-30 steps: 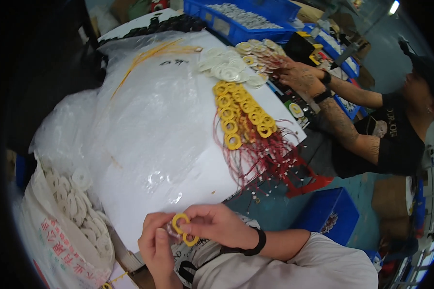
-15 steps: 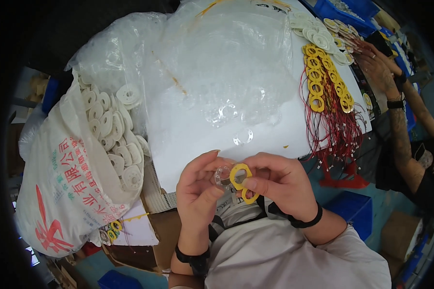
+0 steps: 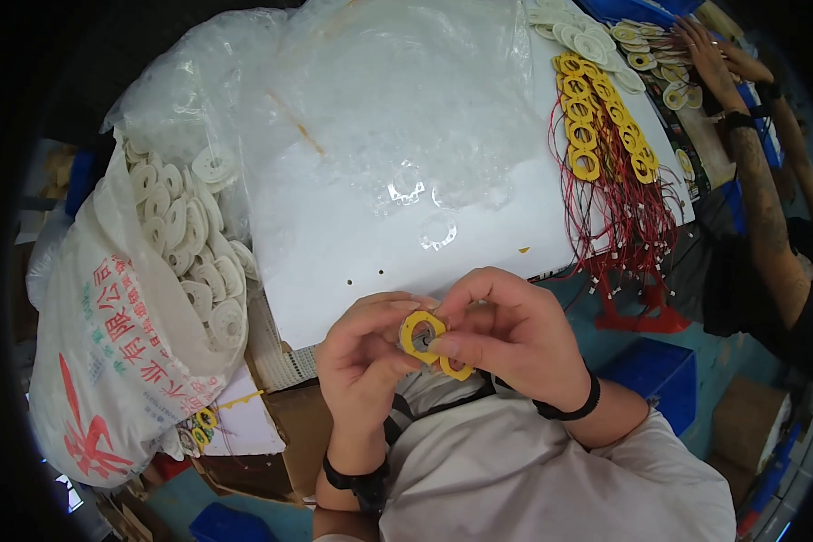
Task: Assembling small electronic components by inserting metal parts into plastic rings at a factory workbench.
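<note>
Held a yellow double-ring piece between both hands, low in front of the white shirt and near the close edge of the worktop. Closed the left grip lightly on the piece's left side, thumb toward the lower edge, other fingers curled around behind. Pinched the right side in the right grip, thumb laid across the front near the join of the two rings, forefinger bent above. Could not tell for certain what showed through the larger hole.

Wore a dark band on each wrist. Had two dark specks just beyond the fingers on the white surface, a small yellow scrap to the right, and a clear ring farther up, near a spread of clear plastic sheeting. Had rows of yellow rings at the far right, with red wires trailing over the edge, and pale discs heaped above them. Saw a co-worker's hands beside more discs there. Had an open white sack full of white discs at the left, and a blue bin below the right end.
</note>
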`<state>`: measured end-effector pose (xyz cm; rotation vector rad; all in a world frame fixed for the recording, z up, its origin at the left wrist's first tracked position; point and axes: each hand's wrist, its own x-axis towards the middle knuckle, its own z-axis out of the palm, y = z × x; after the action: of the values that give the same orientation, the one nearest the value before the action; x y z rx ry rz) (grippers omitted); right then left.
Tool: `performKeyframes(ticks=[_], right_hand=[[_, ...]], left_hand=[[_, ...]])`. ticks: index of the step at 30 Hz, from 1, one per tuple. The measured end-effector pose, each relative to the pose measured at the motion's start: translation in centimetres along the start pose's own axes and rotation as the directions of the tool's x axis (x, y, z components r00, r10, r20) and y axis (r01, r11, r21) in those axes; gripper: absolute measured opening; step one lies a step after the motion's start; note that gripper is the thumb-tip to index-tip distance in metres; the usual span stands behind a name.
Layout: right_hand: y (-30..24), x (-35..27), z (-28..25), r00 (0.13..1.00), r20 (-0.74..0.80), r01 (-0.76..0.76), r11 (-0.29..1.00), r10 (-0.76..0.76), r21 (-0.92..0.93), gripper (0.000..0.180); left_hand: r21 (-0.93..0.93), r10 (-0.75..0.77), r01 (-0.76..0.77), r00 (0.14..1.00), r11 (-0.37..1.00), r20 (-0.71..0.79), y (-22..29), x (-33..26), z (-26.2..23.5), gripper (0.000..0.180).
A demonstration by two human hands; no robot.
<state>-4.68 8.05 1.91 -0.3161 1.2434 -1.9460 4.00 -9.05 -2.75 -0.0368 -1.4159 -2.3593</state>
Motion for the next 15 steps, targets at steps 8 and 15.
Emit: performKeyframes(ticks=[8, 15], right_hand=[[1.6, 0.5, -0.2, 0.976, -0.111, 0.164, 0.967, -0.188, -0.193, 0.023], [1.3, 0.2, 0.4, 0.967, -0.083, 0.177, 0.871, -0.240, -0.458, 0.032]], left_hand=[[0.001, -0.116, 0.117, 0.989, 0.993, -0.092, 0.5, -1.1, 1.4, 0.035], [0.007, -0.107, 0.114, 0.951, 0.993, -0.290, 0.1, -0.8, 2.4, 0.027]])
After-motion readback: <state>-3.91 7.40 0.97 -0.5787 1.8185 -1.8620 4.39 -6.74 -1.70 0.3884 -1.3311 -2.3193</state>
